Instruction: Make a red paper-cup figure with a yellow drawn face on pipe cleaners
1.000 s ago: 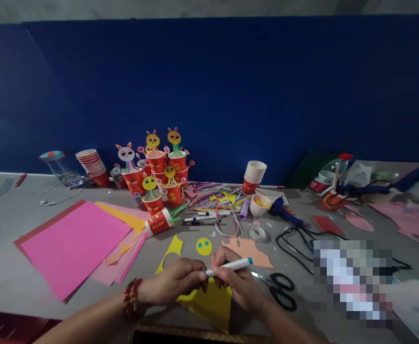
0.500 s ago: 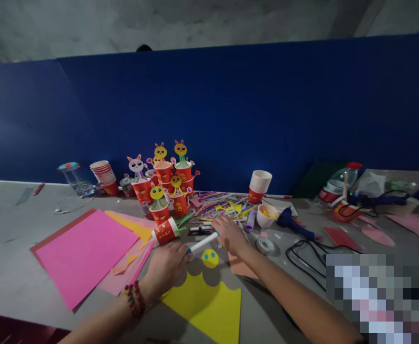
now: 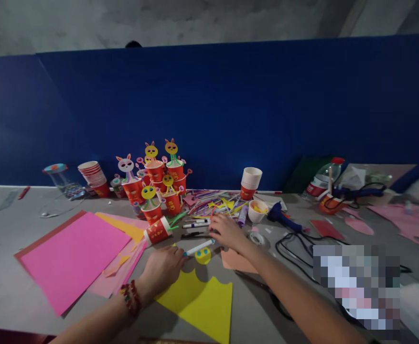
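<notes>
My left hand (image 3: 164,268) is closed on the near end of a white marker with blue ends (image 3: 199,247), which points right above a small yellow round face (image 3: 202,256). Below them lies a yellow paper sheet with scalloped cut-outs (image 3: 202,301). My right hand (image 3: 227,231) reaches forward over the table, fingers stretched flat toward loose pens (image 3: 194,225) and a black marker (image 3: 191,234). It holds nothing that I can see. A peach paper piece (image 3: 235,262) lies under my right wrist.
Red paper cups with bunny faces (image 3: 152,188) stand at the back; one cup (image 3: 157,231) lies on its side. Pink sheets (image 3: 73,253) spread left. A tape roll (image 3: 255,237), blue glue gun (image 3: 283,217), black cable (image 3: 295,243), scissors (image 3: 266,291) and cup stack (image 3: 250,181) lie right.
A second ago both hands held the marker close to me. My right hand let go and reached forward to the pens; my left hand moved forward, keeping the marker.
</notes>
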Action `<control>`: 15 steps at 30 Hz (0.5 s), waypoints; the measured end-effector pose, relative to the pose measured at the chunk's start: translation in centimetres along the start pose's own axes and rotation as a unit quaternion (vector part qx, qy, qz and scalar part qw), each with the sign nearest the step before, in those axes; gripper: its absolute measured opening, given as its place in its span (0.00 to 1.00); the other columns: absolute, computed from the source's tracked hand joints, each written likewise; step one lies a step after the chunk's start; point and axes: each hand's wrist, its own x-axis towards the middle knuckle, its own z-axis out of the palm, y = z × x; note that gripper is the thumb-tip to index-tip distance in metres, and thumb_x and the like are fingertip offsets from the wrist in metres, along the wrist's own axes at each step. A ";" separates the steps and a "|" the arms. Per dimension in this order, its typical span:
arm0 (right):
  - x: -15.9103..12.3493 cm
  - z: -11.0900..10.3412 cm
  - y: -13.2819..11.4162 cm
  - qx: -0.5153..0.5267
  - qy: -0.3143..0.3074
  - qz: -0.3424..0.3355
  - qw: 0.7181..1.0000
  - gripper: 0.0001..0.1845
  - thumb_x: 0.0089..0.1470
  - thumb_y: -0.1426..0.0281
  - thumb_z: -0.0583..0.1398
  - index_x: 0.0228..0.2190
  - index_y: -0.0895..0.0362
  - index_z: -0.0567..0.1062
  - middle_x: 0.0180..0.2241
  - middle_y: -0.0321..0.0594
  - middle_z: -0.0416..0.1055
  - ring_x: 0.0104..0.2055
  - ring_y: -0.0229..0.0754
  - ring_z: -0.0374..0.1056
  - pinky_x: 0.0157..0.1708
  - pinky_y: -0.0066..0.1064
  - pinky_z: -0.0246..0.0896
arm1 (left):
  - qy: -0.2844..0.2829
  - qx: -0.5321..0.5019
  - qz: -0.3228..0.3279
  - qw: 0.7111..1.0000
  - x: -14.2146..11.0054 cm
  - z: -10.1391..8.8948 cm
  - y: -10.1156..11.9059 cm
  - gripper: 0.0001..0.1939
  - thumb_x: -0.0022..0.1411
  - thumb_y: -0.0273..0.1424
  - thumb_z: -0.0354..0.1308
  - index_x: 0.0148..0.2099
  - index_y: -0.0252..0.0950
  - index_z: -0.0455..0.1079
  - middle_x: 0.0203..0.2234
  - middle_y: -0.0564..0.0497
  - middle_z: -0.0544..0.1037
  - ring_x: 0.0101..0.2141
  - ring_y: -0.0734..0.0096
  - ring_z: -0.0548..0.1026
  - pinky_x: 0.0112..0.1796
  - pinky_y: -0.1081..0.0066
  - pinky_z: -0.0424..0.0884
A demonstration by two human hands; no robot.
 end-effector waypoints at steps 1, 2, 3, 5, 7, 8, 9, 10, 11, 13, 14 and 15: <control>0.1 -0.3 0.1 0.019 0.018 0.002 1.000 0.05 0.58 0.71 0.63 0.31 0.56 0.79 0.36 0.43 0.76 0.45 0.50 0.69 0.46 0.38 0.61 | -0.002 0.009 -0.012 1.000 -0.1 -0.2 -0.1 0.16 0.74 0.34 0.46 0.39 0.34 0.73 0.32 0.43 0.79 0.36 0.59 0.79 0.34 0.67 0.71; 0.3 -0.7 0.1 0.041 0.036 0.004 0.999 0.07 0.61 0.70 0.61 0.32 0.55 0.79 0.35 0.42 0.76 0.43 0.48 0.70 0.44 0.36 0.62 | -0.003 0.018 -0.026 0.999 -0.1 -0.4 -0.2 0.17 0.74 0.34 0.46 0.39 0.33 0.73 0.33 0.42 0.79 0.35 0.58 0.80 0.34 0.67 0.71; 0.4 -1.2 0.1 0.063 0.054 0.007 0.996 0.09 0.63 0.68 0.59 0.34 0.55 0.79 0.34 0.41 0.76 0.41 0.47 0.70 0.41 0.35 0.63 | -0.002 0.025 -0.040 0.999 0.1 -0.5 -0.2 0.17 0.74 0.34 0.46 0.39 0.33 0.73 0.33 0.42 0.79 0.35 0.57 0.80 0.33 0.66 0.71; 0.4 -2.2 -0.1 0.105 0.087 0.014 0.990 0.12 0.65 0.65 0.56 0.38 0.55 0.79 0.34 0.39 0.76 0.37 0.44 0.70 0.37 0.33 0.64 | 0.004 0.033 -0.061 0.998 1.0 -0.3 -0.2 0.17 0.74 0.35 0.46 0.40 0.32 0.74 0.32 0.40 0.79 0.34 0.55 0.80 0.32 0.65 0.72; -0.1 -3.2 -0.5 0.137 0.112 0.021 0.984 0.15 0.66 0.62 0.54 0.42 0.55 0.78 0.34 0.39 0.77 0.34 0.43 0.71 0.35 0.32 0.65 | 0.011 0.034 -0.075 0.997 2.3 0.2 0.0 0.15 0.73 0.34 0.48 0.43 0.31 0.74 0.32 0.40 0.79 0.34 0.54 0.80 0.32 0.65 0.72; -0.6 -3.6 -0.8 0.160 0.121 0.028 0.979 0.16 0.66 0.62 0.54 0.45 0.55 0.78 0.36 0.39 0.78 0.34 0.43 0.71 0.34 0.31 0.66 | 0.014 0.033 -0.079 0.996 3.0 0.5 0.1 0.14 0.72 0.33 0.50 0.44 0.31 0.74 0.32 0.40 0.79 0.34 0.55 0.80 0.32 0.65 0.72; -1.2 -4.0 -1.2 0.186 0.127 0.039 0.973 0.17 0.66 0.61 0.54 0.48 0.54 0.77 0.38 0.40 0.78 0.34 0.42 0.71 0.33 0.31 0.66 | 0.020 0.031 -0.084 0.996 3.7 0.8 0.3 0.13 0.72 0.32 0.51 0.47 0.30 0.73 0.33 0.40 0.79 0.34 0.55 0.80 0.32 0.65 0.73; -2.1 -4.4 -1.5 0.223 0.131 0.055 0.964 0.17 0.66 0.61 0.55 0.49 0.54 0.77 0.39 0.41 0.78 0.34 0.42 0.71 0.32 0.31 0.67 | 0.030 0.029 -0.085 0.995 4.2 1.1 0.5 0.13 0.71 0.30 0.51 0.53 0.30 0.71 0.36 0.38 0.79 0.36 0.55 0.80 0.33 0.65 0.73; -3.0 -4.7 -1.7 0.259 0.134 0.074 0.954 0.17 0.65 0.60 0.56 0.50 0.53 0.78 0.41 0.42 0.78 0.34 0.42 0.71 0.31 0.30 0.67 | 0.039 0.026 -0.084 0.995 4.6 1.2 0.7 0.16 0.71 0.29 0.51 0.58 0.30 0.68 0.40 0.37 0.78 0.38 0.55 0.80 0.34 0.65 0.74; -5.1 -5.1 -2.1 0.303 0.136 0.113 0.937 0.16 0.63 0.60 0.59 0.47 0.51 0.80 0.39 0.41 0.78 0.32 0.42 0.70 0.30 0.30 0.67 | 0.055 0.020 -0.077 0.995 4.6 1.0 1.0 0.22 0.71 0.27 0.50 0.65 0.32 0.60 0.49 0.35 0.74 0.44 0.55 0.79 0.37 0.65 0.75; -6.2 -5.1 -2.2 0.315 0.138 0.131 0.930 0.15 0.62 0.59 0.60 0.44 0.52 0.81 0.36 0.40 0.78 0.31 0.42 0.70 0.29 0.30 0.67 | 0.063 0.012 -0.070 0.995 4.3 0.8 1.1 0.23 0.72 0.28 0.49 0.67 0.34 0.58 0.53 0.34 0.72 0.47 0.55 0.78 0.40 0.65 0.75; -7.1 -5.1 -2.4 0.325 0.140 0.145 0.924 0.14 0.60 0.59 0.61 0.41 0.53 0.82 0.31 0.39 0.77 0.28 0.41 0.69 0.28 0.29 0.66 | 0.074 -0.002 -0.059 0.996 3.9 0.5 1.1 0.23 0.72 0.29 0.49 0.67 0.35 0.57 0.55 0.35 0.70 0.49 0.55 0.77 0.42 0.65 0.75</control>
